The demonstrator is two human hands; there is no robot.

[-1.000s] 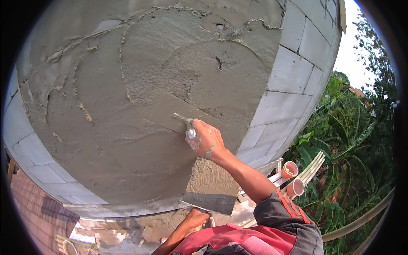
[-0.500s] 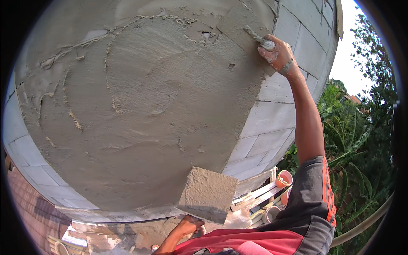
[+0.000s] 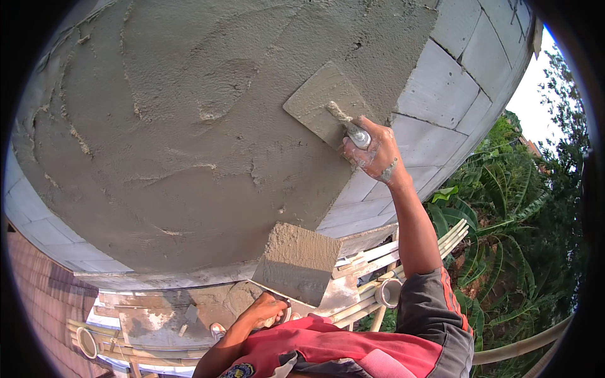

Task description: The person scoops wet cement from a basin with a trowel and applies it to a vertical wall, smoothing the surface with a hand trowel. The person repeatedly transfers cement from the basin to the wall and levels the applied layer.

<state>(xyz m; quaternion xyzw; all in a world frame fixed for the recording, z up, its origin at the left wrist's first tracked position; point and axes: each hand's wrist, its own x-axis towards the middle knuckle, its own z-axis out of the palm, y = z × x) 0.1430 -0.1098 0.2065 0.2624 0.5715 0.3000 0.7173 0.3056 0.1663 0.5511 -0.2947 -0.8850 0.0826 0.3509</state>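
My right hand (image 3: 378,151) is closed round the handle of a plastering trowel (image 3: 322,94). The trowel's mortar-smeared rectangular blade lies against the grey plaster (image 3: 208,145) on the wall, close to that coat's right edge. Low in front of my body, my left hand (image 3: 270,307) is wrapped round the handle of a square plasterer's hawk (image 3: 301,261), its fingers partly hidden. Rough grey mortar covers the hawk's face, which is near the bottom of the plastered area.
Bare pale blocks (image 3: 435,88) border the plaster on the right. Below lie planks (image 3: 214,305) spattered with mortar, bamboo poles (image 3: 362,312) and buckets (image 3: 389,293). A tiled roof (image 3: 44,302) slopes at lower left; green plants (image 3: 498,208) grow at right.
My right hand has moved the trowel down the wall and to the left. The view has tilted downward, showing more of the planks and poles. My left hand still holds the hawk low.
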